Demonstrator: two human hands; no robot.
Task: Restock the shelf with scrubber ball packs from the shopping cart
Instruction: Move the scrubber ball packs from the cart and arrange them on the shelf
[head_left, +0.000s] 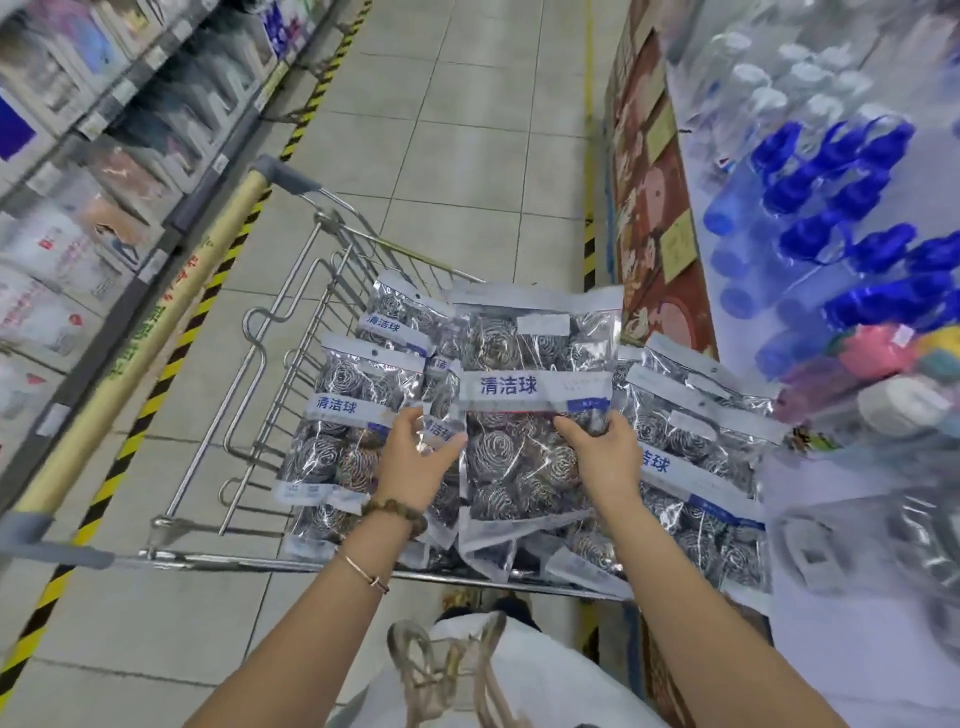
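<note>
View down into a wire shopping cart (270, 415) heaped with shiny packs of steel scrubber balls (353, 415). Between both hands, the top pack (524, 415), lying flat on the heap. Right hand (605, 452) curled round its right edge, fingertips pressed into the film. Left hand (415, 457) at its left edge, thumb touching, fingers bent; too blurred to tell whether truly gripping. Long axis of the pack pointing straight away from the wrists: header strip far, bottom seam close to the forearms.

Shelf (698, 171) just beyond the right hand, outside the cart's right side, so right hand nearer, left hand farther. Blue-capped bottles (831, 171) farther along that shelf, ahead of the right hand. Blurred silvery shapes (883, 545) low beside the right forearm, possibly packs already placed, impossible to say.

Likely next: lift clear of the heap, then swing rightward over the cart's side. Little slack there, with other packs overhanging that side beyond the right hand. Open tiled floor (467, 156) ahead of the hands; cart handle (156, 322) well off beyond the left hand.
</note>
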